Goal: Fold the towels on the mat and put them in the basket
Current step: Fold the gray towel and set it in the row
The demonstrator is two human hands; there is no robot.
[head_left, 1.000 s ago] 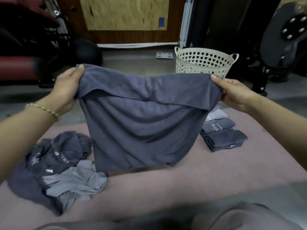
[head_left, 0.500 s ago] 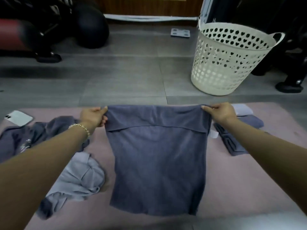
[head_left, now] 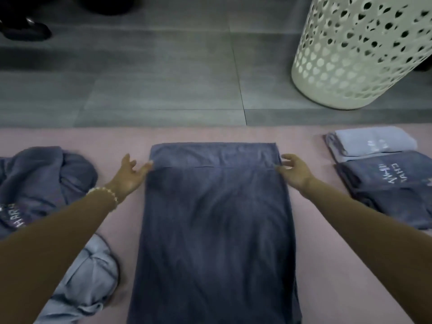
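A dark towel [head_left: 215,230] is laid flat on the pink mat [head_left: 315,253] between two spread hands.
Crumpled towels [head_left: 46,178] are heaped at the mat's left edge. The left hand [head_left: 131,175] is held with fingers spread, its thumb touching the dark towel's left edge, nothing pinched. The right hand [head_left: 294,170] is set against the right edge, fingers loosely spread. Folded towels [head_left: 392,181] are stacked further right, and the white basket [head_left: 360,54] is seen on the floor beyond.

Blue towel [head_left: 215,218] lowered flat onto mat [head_left: 210,134], left hand [head_left: 130,176], right hand [head_left: 296,171] grip released
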